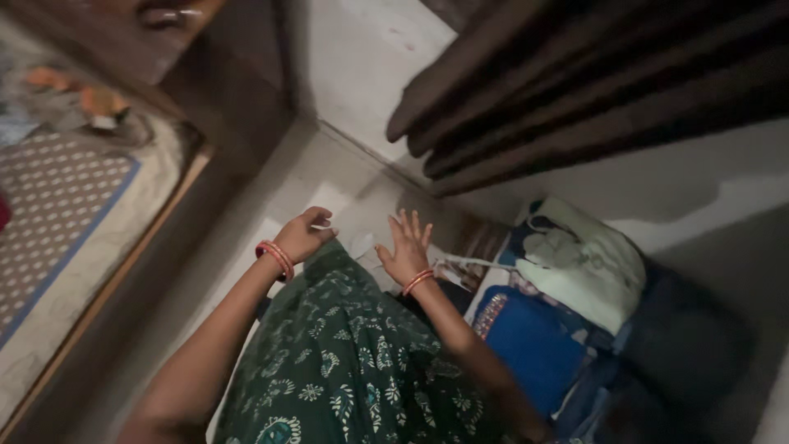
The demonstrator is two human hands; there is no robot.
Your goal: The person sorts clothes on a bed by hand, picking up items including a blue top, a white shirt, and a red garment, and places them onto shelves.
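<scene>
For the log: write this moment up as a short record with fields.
left hand: left hand, closed on a small white object, kind unclear
right hand: right hand, fingers spread, holding nothing, over pale cloth
wrists: red-orange bangles on both
lap: green printed fabric
right side: folded clothes, a blue piece and a pale green one
left side: dotted mat

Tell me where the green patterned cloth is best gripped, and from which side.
Probably at its far edge, from above: the green patterned cloth lies spread flat, and that edge sits between the left hand and the open right hand. One hand at each corner should keep it flat.
</scene>
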